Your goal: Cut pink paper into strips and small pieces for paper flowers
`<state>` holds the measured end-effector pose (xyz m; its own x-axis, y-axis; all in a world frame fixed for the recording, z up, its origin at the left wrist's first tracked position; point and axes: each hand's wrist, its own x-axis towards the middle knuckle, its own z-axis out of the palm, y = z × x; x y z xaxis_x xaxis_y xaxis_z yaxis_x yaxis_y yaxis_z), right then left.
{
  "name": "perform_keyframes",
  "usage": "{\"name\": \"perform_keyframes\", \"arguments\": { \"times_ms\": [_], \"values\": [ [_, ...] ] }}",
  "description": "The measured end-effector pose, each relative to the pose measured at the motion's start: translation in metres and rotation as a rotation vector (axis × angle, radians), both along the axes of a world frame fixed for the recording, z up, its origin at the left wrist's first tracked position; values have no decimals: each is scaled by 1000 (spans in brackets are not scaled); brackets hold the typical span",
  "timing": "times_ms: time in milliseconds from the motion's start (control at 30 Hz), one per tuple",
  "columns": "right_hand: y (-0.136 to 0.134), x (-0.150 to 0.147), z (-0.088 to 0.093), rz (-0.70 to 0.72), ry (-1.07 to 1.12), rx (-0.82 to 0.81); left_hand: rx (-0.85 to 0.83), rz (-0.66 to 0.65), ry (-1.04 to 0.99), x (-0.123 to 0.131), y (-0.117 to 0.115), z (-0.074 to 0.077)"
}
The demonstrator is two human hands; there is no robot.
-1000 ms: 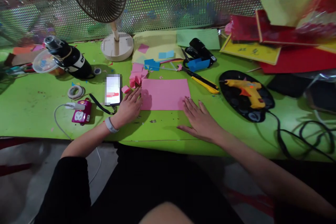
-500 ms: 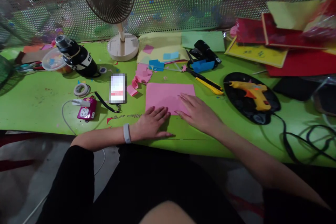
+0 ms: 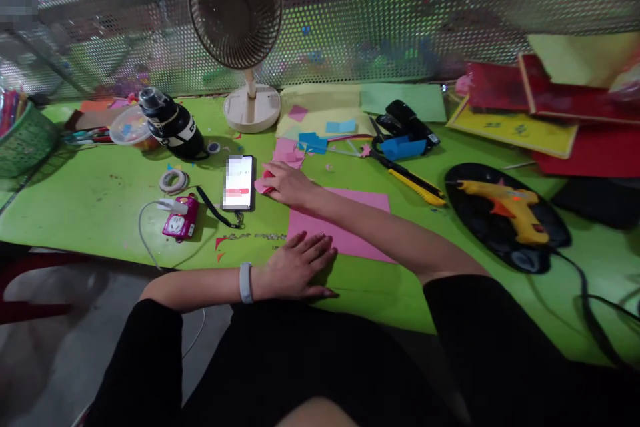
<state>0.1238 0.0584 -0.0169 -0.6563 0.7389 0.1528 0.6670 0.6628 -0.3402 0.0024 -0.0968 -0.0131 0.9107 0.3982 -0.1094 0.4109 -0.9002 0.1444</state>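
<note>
A pink paper sheet point(image 3: 345, 243) lies flat on the green table, partly covered by my right forearm. My left hand point(image 3: 300, 265) rests palm down with fingers spread, its fingertips on the sheet's near left corner. My right hand point(image 3: 286, 183) reaches across the sheet to the small pink paper scraps point(image 3: 261, 185) beside the phone point(image 3: 238, 183). Its fingers are bent round a folded pink-red scrap; the thumb side is partly hidden. More pink paper pieces point(image 3: 289, 152) lie just beyond that hand.
A yellow cutter knife point(image 3: 417, 187), a stapler point(image 3: 410, 123) and a glue gun point(image 3: 505, 197) on a black tray point(image 3: 500, 250) lie right. Leftward are a tape roll point(image 3: 173, 181), a power socket point(image 3: 180, 218) and a black bottle point(image 3: 173, 127). A fan point(image 3: 253, 107) stands behind.
My right hand has left the pink sheet and moved left and away from me to the pink scraps. My left hand stays flat by the sheet's corner. The view has shifted slightly.
</note>
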Motion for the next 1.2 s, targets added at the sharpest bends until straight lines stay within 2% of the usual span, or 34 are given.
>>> {"name": "perform_keyframes", "arguments": {
  "times_ms": [133,233,433,533,600,633,667,733,800,867,933,1200],
  "values": [
    [8,9,-5,136,94,61,-1,-29,-24,-3,4,-1],
    [18,17,-3,171,126,112,7,-25,-38,-6,8,-3],
    [63,40,19,-81,61,145,42,83,-13,-18,14,-9],
    [58,63,23,-191,118,107,61,126,-16,-27,18,-10],
    [35,79,22,-308,243,-11,71,145,-19,-32,22,-10],
    [19,86,21,-358,300,-145,71,148,-19,-33,25,-9],
    [1,92,20,-358,327,-346,68,149,-21,-35,29,-8],
    [-34,102,17,-265,286,-801,48,144,-23,-36,36,-7],
    [-61,106,16,-232,209,-1048,25,126,-31,-37,42,-5],
    [-77,106,13,-275,166,-1127,15,116,-43,-37,46,-5],
    [-82,103,10,-329,155,-1148,16,117,-48,-38,46,-5],
    [-72,97,6,-366,151,-1188,12,101,-7,-39,45,2]
  ]
}}
